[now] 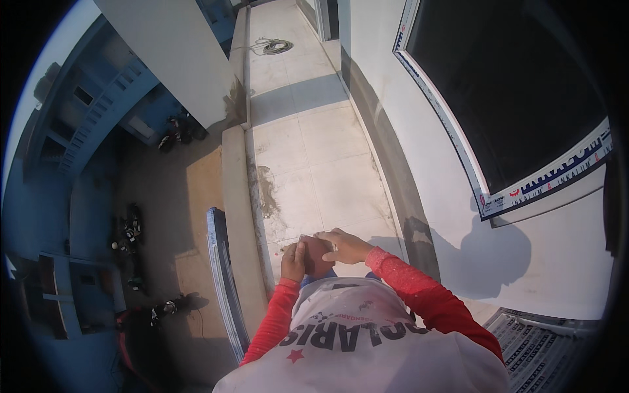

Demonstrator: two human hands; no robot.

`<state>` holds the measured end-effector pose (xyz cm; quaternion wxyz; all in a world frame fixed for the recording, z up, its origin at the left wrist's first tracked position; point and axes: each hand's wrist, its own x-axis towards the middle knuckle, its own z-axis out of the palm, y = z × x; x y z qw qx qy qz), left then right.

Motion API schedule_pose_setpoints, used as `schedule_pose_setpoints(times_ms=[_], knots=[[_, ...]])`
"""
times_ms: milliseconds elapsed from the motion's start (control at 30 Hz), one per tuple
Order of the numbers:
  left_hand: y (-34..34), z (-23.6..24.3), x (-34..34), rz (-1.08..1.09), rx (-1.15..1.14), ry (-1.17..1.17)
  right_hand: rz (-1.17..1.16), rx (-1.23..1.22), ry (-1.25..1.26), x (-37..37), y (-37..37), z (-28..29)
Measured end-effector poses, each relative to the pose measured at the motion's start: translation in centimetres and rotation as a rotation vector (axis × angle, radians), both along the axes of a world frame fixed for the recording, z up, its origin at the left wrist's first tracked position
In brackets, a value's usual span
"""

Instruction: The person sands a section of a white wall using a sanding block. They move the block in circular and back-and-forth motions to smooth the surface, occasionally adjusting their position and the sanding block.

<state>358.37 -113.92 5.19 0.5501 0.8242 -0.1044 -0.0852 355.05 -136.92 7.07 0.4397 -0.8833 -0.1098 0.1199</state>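
Left hand (293,263), right hand (347,247) hold 1 reddish-brown sheet (317,256).

Near the top centre of the frame I see a coil of cable or hose (278,46) on pale floor tiles (331,134). A dark window (511,92) fills my upper right; parked motorcycles (182,130) stand at left, beyond a low ledge (237,170).

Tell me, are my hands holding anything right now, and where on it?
Yes, a flat reddish-brown piece: left hand on its left edge, right hand at its upper right edge.
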Motion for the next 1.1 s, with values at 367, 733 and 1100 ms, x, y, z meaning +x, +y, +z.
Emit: schedule_pose_setpoints(times_ms=[367, 733, 1100], knots=[[-17.3, 7.8, 35.9, -0.534, 0.148, 0.026, -0.607, 0.467, 0.126, 24.6, -13.1, 6.0], [-31.9, 7.1, 61.4, -0.377, 0.146, -0.186, -0.589, 0.313, -0.179, 53.3, -25.7, 2.2], [-54.3, 5.7, 75.1, -1.148, 0.114, 0.039, -1.443, 0.167, 0.097, 57.1, -36.0, 4.0]])
